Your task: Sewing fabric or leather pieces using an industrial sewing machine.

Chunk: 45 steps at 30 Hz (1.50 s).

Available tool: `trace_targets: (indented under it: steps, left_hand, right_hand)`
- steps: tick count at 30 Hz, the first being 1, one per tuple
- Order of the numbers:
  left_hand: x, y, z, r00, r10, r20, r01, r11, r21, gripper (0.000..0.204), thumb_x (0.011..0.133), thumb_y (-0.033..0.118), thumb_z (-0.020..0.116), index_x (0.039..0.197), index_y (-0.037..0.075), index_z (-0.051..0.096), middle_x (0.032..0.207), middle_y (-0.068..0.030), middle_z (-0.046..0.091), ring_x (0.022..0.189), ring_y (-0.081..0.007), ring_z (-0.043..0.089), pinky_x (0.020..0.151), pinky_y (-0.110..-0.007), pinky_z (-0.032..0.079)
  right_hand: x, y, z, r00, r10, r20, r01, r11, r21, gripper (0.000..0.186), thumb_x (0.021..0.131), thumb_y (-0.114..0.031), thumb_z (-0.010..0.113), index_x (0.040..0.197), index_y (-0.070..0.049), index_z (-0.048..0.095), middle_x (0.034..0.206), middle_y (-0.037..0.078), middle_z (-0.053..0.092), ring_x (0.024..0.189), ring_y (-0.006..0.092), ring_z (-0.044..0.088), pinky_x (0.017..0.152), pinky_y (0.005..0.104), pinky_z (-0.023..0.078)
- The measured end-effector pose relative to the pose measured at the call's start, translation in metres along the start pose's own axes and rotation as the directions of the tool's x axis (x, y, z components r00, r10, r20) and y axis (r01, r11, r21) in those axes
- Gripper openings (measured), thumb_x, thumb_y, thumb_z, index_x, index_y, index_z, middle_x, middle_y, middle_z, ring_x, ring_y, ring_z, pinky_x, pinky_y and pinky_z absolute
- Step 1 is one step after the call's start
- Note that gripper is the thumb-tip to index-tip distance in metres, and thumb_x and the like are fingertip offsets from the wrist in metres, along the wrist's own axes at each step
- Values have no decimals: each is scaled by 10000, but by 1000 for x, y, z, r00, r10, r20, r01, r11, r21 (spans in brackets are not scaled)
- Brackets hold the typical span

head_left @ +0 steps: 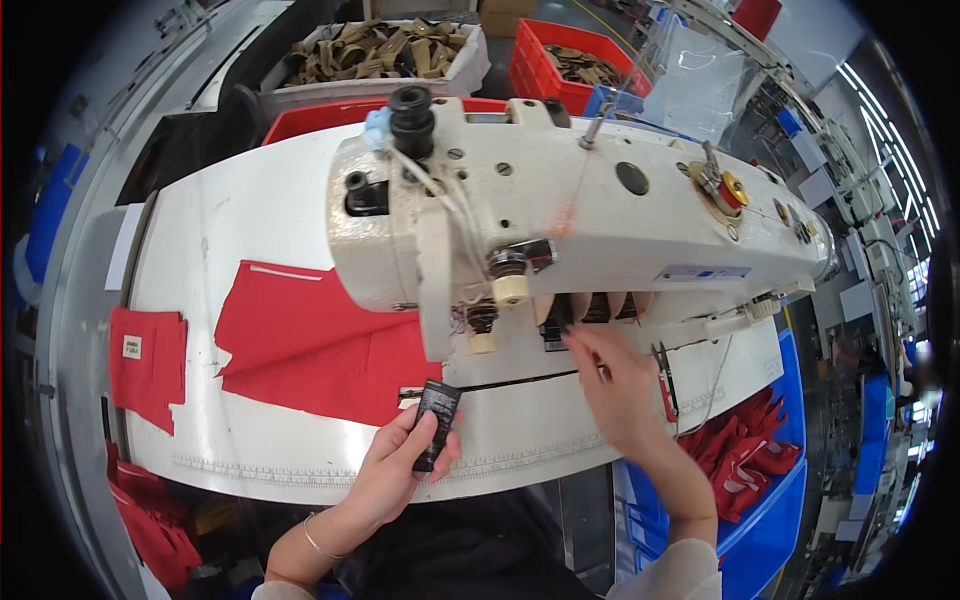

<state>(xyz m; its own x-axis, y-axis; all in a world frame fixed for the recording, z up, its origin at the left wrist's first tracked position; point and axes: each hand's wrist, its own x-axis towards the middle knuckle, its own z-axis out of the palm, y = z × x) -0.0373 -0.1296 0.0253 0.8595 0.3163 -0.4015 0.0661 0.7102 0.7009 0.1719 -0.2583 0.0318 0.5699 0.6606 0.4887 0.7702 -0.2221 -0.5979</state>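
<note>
My left hand (403, 455) pinches a black care label (437, 425) with pale print, upright between thumb and fingers at the table's front edge. Under the sewing machine's arm, my right hand (618, 385) has its fingers closed at the edge of another black label (556, 325), in a row of small holders with dark labels (597, 307). A large red fabric piece (310, 345) lies flat left of the white sewing machine (560, 200), its right end by the needle area. Farther left rests a smaller red piece (148, 360) with a pale tag sewn on.
Red-handled scissors (665, 385) lie right of my right hand. A blue bin (790, 480) with red pieces stands at the lower right. More red fabric (150, 520) hangs at the lower left. Beyond the machine are a white-lined container (475, 60) and a red crate (525, 65), both holding tan-and-dark pieces.
</note>
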Motion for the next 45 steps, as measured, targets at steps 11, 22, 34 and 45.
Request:
trace_targets:
  steps: [11,22,34,45]
  left_hand:
    - [-21,9,-15,1000,8,18,-13,944,329,274,992,172,381,1182,3,484,870,-36,596,749,-88,555,707,-229,458]
    - [-42,26,-15,988,-138,73,90,885,457,207,992,163,377,1093,12,476,714,-2,536,541,-37,410,487,-188,344]
    - [-41,24,-9,994,-91,65,46,860,508,175,988,149,392,1068,18,476,700,6,533,563,-30,430,494,-185,349]
    - [-40,24,-7,992,-101,72,47,844,535,164,985,171,409,1001,27,487,678,17,519,545,-25,398,479,-182,325]
  right_hand:
    - [-48,-85,26,792,-584,177,571,812,122,302,708,-89,724,984,-10,630,988,102,654,630,113,610,491,204,442]
    - [3,-94,18,739,-344,579,169,927,334,592,716,-244,746,1244,-85,530,1212,105,489,946,212,523,809,339,445]
    - [-45,-87,21,870,-262,417,157,950,269,618,702,-264,764,1167,66,523,967,122,599,768,215,613,631,282,506]
    - [-43,-82,18,878,-270,395,135,932,337,547,711,-209,756,1140,55,542,946,99,605,716,193,611,578,268,494]
